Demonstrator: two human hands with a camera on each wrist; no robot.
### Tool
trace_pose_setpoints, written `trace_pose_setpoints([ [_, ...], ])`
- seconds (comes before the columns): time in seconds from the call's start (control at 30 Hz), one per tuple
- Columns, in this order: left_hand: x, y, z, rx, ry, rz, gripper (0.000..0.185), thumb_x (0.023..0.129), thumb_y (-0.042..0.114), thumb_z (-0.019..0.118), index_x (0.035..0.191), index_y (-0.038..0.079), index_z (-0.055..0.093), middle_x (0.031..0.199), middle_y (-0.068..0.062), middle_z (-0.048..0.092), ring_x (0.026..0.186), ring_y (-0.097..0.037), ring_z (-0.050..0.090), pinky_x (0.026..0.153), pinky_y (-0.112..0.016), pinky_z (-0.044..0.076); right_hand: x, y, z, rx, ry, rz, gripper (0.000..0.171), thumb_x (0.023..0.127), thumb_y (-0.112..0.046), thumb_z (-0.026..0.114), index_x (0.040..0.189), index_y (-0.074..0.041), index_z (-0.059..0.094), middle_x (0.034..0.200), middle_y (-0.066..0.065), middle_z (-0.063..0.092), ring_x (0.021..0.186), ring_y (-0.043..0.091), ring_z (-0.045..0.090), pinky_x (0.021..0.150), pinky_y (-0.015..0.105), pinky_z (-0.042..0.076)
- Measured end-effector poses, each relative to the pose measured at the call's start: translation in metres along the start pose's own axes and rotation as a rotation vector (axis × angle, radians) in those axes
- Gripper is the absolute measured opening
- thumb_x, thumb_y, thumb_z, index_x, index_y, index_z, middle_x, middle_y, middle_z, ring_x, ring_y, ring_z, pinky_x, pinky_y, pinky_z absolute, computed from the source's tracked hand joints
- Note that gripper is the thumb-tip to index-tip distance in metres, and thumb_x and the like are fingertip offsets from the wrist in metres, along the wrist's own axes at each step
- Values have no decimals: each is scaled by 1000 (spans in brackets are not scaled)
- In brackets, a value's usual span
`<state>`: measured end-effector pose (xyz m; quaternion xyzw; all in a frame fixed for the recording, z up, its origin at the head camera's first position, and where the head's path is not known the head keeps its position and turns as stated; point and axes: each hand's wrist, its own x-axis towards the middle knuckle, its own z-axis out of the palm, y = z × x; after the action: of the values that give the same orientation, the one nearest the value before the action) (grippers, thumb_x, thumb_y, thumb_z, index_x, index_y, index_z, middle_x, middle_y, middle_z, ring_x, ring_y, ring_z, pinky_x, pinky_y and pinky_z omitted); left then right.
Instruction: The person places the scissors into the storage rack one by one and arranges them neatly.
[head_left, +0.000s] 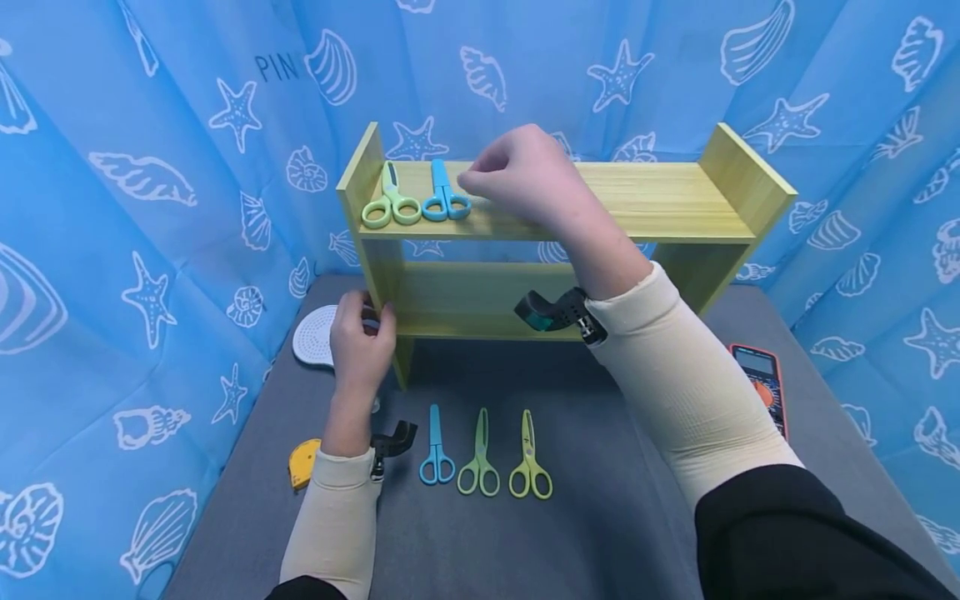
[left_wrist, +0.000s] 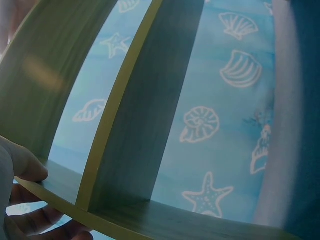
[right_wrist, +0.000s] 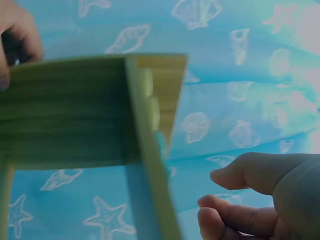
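Observation:
A light wooden two-tier shelf stands on the grey table. My left hand grips its left side panel, thumb on the inner face and fingers on the outer one. Over the top tier hovers my right hand; the right wrist view shows its thumb and fingers parted, holding nothing. Just left of it on that tier lie blue scissors, then light green scissors. On the table before the shelf, blue scissors, green scissors and yellow-green scissors lie in a row.
Beside my left hand is a white, round-headed object, partly hidden. A yellow tape measure lies near my left forearm. To the right, a red-edged multimeter is partly covered by my right sleeve. A blue shell-patterned curtain hangs behind.

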<state>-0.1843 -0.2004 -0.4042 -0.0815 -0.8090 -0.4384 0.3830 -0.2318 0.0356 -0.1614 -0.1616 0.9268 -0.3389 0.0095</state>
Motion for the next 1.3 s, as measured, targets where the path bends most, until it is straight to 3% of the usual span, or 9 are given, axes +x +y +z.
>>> trace_pose_setpoints([
  [0.13, 0, -1, 0, -4, 1, 8, 17, 97, 10, 65, 109, 0, 61, 101, -14, 60, 84, -25, 64, 64, -43, 56, -20, 3, -7, 60, 59, -42, 35, 97, -38, 65, 119, -15, 77, 118, -4, 70, 105, 11, 58, 89, 31, 49],
  [0.3, 0, -2, 0, -4, 6, 18, 17, 97, 10, 64, 109, -1, 61, 101, -15, 60, 83, -25, 64, 64, -37, 56, -50, 10, -12, 137, 156, -103, 29, 97, -36, 66, 110, -13, 78, 105, 1, 68, 83, 21, 56, 69, 34, 47],
  [0.43, 0, -1, 1, -9, 11, 14, 16, 97, 10, 64, 109, -1, 61, 101, -16, 60, 83, -26, 64, 64, -42, 57, -75, 17, -16, 171, 232, -131, 26, 96, -37, 69, 106, -15, 79, 99, 1, 68, 72, 24, 53, 59, 34, 43],
  [0.73, 0, -1, 1, -7, 17, 20, 17, 97, 10, 65, 109, -1, 61, 102, -17, 60, 84, -28, 64, 64, -48, 57, -121, 41, -22, 163, 377, -194, 23, 95, -33, 72, 102, -13, 79, 84, 4, 65, 67, 23, 50, 54, 28, 38],
  [0.93, -1, -1, 2, 3, 17, 18, 17, 97, 10, 65, 109, -1, 61, 102, -16, 60, 84, -28, 65, 65, -37, 55, -146, 60, -18, 175, 399, -224, 16, 94, -23, 75, 102, -11, 79, 75, 6, 60, 62, 20, 46, 52, 26, 36],
  [1.3, -1, 0, 2, 11, 22, 18, 17, 97, 11, 65, 109, -1, 61, 101, -15, 60, 85, -26, 64, 66, -29, 53, -176, 93, -2, 124, 391, -288, 12, 91, -7, 77, 101, -13, 78, 81, -2, 64, 61, 13, 49, 50, 23, 40],
])
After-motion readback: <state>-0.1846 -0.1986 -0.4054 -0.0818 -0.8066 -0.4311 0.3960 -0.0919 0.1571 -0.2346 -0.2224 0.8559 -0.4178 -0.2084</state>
